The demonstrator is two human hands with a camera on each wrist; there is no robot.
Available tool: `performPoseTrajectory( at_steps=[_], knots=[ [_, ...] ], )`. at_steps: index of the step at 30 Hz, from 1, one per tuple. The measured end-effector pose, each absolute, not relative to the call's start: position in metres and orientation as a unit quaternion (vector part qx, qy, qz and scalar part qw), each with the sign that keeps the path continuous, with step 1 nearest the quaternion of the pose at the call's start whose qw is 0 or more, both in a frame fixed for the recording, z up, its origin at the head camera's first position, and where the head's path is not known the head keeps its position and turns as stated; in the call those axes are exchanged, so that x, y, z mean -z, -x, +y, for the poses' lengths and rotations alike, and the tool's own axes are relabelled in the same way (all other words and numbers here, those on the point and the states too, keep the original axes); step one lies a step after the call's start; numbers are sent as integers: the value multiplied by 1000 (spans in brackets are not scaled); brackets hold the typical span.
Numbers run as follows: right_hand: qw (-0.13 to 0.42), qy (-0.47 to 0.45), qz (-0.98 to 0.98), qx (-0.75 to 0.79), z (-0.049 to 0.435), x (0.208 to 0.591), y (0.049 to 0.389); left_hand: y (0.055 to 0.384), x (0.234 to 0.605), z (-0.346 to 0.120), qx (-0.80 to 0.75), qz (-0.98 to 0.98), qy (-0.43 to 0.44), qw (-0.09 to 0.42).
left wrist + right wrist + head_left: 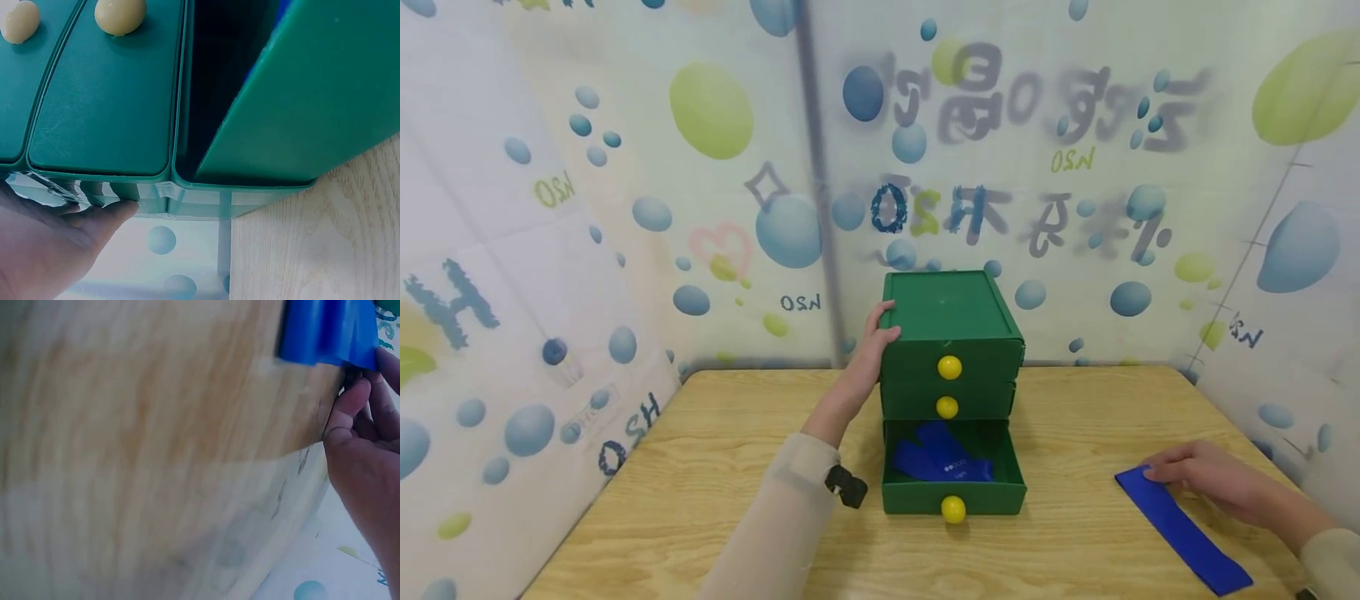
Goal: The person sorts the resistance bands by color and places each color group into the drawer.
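Note:
On the table stands a green drawer unit (951,304) with yellow round knobs; its bottom drawer (917,497) is pulled out and the upper two are closed. My left hand (871,350) rests against the unit's left side, fingers reaching the top edge; the left wrist view shows its fingertips on that side wall. Blue exercise bands (951,462), one printed "Light", lie in the bottom drawer. Over at the right, my right hand (1217,479) pinches the far end of a flat blue exercise band (1180,529), which stretches toward the near right.
The wooden table (737,500) ends at its back edge before a patterned curtain (737,208) with printed bubbles and lettering. More of that curtain hangs at both sides. The open drawer juts toward me, between my two arms.

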State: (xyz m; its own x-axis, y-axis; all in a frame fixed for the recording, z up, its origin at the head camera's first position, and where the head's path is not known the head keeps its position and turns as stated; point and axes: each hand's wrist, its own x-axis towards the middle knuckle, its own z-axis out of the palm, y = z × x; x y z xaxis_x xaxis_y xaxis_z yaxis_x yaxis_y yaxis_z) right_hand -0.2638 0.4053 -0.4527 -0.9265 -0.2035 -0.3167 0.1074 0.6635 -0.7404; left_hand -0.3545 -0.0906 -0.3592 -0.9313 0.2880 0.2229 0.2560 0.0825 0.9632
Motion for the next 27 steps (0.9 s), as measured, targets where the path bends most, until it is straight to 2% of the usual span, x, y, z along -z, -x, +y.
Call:
performPoseTrajectory(
  at_steps=[8,27],
  knots=[
    [201,35,889,411,406,449,263,355,358,-92,-651,738,-180,12],
    [163,9,903,397,397,452,263,356,357,-93,-640,744,-192,1]
  ],
)
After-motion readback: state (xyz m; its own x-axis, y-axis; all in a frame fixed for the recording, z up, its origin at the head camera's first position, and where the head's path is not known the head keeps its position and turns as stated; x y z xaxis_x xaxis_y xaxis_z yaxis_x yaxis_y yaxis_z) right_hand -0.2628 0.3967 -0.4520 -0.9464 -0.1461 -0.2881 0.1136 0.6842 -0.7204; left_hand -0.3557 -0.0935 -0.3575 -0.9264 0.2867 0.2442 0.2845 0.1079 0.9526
